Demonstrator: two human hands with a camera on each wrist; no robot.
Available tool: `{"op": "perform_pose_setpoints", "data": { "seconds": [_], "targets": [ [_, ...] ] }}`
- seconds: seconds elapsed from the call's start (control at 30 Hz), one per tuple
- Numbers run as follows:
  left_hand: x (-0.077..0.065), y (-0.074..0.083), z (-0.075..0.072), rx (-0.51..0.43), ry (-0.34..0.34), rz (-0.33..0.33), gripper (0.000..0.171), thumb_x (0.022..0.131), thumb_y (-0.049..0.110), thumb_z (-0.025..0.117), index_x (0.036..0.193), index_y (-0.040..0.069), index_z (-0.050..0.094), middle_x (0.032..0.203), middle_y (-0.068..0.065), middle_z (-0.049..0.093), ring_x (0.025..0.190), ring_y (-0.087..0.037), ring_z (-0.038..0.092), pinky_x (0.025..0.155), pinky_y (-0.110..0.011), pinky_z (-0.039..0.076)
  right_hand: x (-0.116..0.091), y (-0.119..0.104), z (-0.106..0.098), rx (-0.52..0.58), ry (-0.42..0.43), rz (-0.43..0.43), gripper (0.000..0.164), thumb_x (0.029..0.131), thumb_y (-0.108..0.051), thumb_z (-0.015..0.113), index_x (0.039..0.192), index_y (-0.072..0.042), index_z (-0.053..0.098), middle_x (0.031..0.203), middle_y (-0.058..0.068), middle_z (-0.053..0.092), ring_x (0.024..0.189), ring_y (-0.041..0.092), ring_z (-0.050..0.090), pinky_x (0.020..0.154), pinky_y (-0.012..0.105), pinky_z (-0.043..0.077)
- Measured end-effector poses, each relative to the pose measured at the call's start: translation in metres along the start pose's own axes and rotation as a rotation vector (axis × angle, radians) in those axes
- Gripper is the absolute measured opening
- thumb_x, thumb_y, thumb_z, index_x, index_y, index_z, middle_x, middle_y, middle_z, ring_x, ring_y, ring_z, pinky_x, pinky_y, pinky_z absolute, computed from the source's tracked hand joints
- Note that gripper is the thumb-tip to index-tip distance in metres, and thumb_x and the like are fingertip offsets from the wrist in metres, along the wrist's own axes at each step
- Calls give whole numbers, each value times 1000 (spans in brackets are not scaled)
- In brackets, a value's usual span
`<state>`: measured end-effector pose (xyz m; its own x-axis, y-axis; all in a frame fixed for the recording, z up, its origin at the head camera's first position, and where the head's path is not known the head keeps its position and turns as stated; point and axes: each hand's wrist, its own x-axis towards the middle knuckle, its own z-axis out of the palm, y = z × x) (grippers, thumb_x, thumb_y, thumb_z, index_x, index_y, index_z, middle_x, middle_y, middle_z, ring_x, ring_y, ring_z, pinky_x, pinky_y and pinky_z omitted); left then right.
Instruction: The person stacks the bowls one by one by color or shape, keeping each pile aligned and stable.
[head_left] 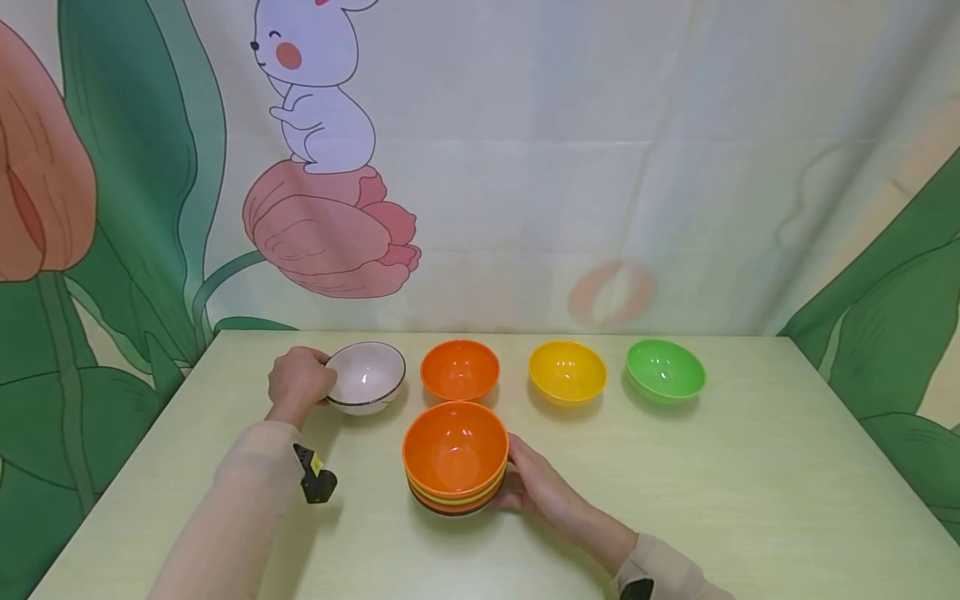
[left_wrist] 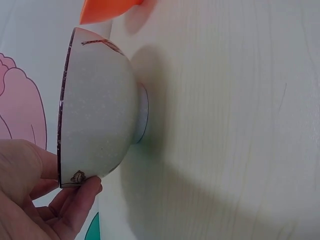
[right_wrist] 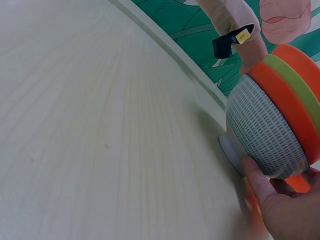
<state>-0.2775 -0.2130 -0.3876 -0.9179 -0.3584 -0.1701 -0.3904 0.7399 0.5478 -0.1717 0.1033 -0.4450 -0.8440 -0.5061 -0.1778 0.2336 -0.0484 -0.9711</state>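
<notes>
At the back left, my left hand point(head_left: 300, 379) pinches the rim of a white bowl point(head_left: 366, 373) with a dark edge. Thumb and fingers lie on either side of that rim in the left wrist view, where the bowl point(left_wrist: 97, 105) shows small brown marks on its outside. My right hand point(head_left: 543, 492) holds a stack of nested bowls point(head_left: 456, 450) by its right side. An orange bowl tops the stack, with a yellow-green one and another orange one under it. Lowest sits a patterned bowl point(right_wrist: 262, 127), my fingers against its side and near its foot in the right wrist view.
Behind the stack stands a single orange bowl point(head_left: 460, 369). A yellow bowl point(head_left: 567, 372) and a green bowl point(head_left: 665, 371) continue the row to the right on the pale table point(head_left: 750, 500). A printed curtain point(head_left: 510, 167) hangs along the table's back edge.
</notes>
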Motion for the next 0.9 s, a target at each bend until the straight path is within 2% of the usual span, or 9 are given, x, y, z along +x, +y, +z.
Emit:
{"op": "perform_pose_setpoints", "data": {
  "seconds": [0.17,0.4,0.7,0.9],
  "targets": [
    [-1,0,-1,-7,10,-1,35,87,11,52,119,-3,58,113,-24,58,78,-26,59,49,-21,51,-1,-1,0,1,-6,-4,66,96,-52,34,146,-11,22,148,18,25,115,25,52,87,41,51],
    [-4,1,-3,34,-5,26,35,88,11,51,119,-2,58,114,-24,57,79,-27,59,48,-21,50,0,0,-1,2,-19,-2,67,94,-55,34,146,-13,23,149,16,24,119,26,49,88,40,50],
    [-7,2,-6,77,-6,41,35,87,9,51,120,-1,58,117,-24,56,73,-24,59,48,-21,50,1,1,-2,-9,-14,4,70,92,-57,35,146,-14,23,149,15,24,120,26,48,88,40,51],
    [-10,1,-9,65,-11,59,36,86,9,52,120,0,58,117,-25,55,79,-28,57,48,-21,50,1,1,-2,-3,-17,0,69,93,-57,35,146,-14,23,149,15,25,120,27,48,88,41,50]
  ]
}}
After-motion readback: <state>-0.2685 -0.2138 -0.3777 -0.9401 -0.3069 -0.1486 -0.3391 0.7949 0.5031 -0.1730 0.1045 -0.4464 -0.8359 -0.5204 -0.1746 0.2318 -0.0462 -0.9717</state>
